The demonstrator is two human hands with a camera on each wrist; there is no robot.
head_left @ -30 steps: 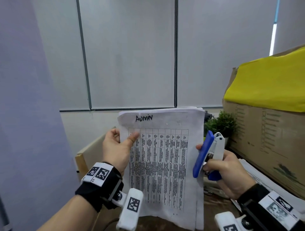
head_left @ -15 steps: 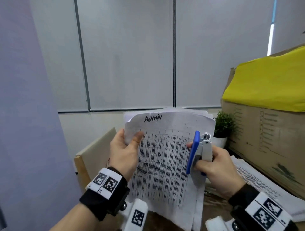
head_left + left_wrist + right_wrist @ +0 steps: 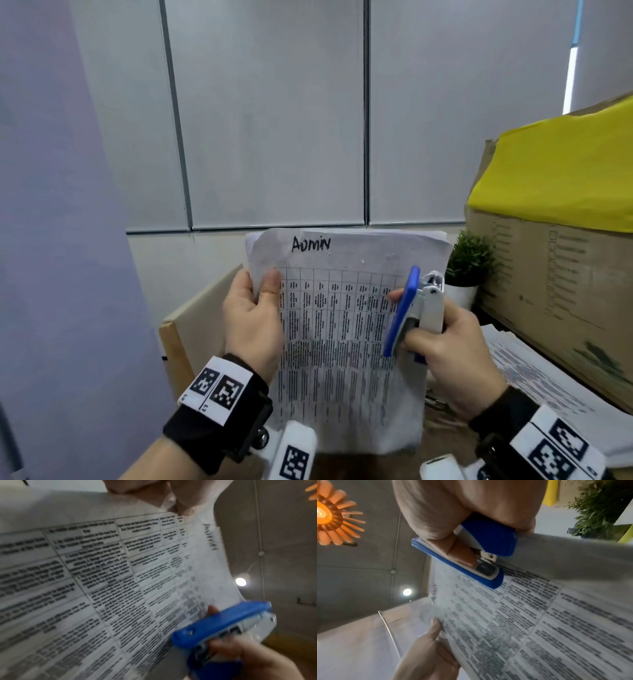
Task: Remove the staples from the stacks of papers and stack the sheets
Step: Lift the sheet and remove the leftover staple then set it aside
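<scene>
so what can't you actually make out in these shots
- Staple in the paper stack: not visible in any view.
- Table text: too small in head view, motion-blurred in both wrist views.
- Left hand fingers: behind the stack in head view.
- Stapler tip: blurred in left wrist view.
- Loose sheets on the desk: cut off by the right hand.

Stapled papers held upright, blue stapler at their right edge

The left hand (image 3: 251, 322) grips the stack of papers (image 3: 339, 342) by its upper left edge, thumb on the front sheet, which bears a printed table and the handwritten word "Admin". Against the stack's right edge the right hand (image 3: 448, 356) is curled round a blue and white stapler (image 3: 412, 308), its blue arm lying on the front sheet. Right of the stack stand a small potted plant (image 3: 471, 260) and a cardboard box (image 3: 561, 291) topped with yellow sheet (image 3: 565, 171); more printed sheets (image 3: 534, 377) lie below the box.
</scene>
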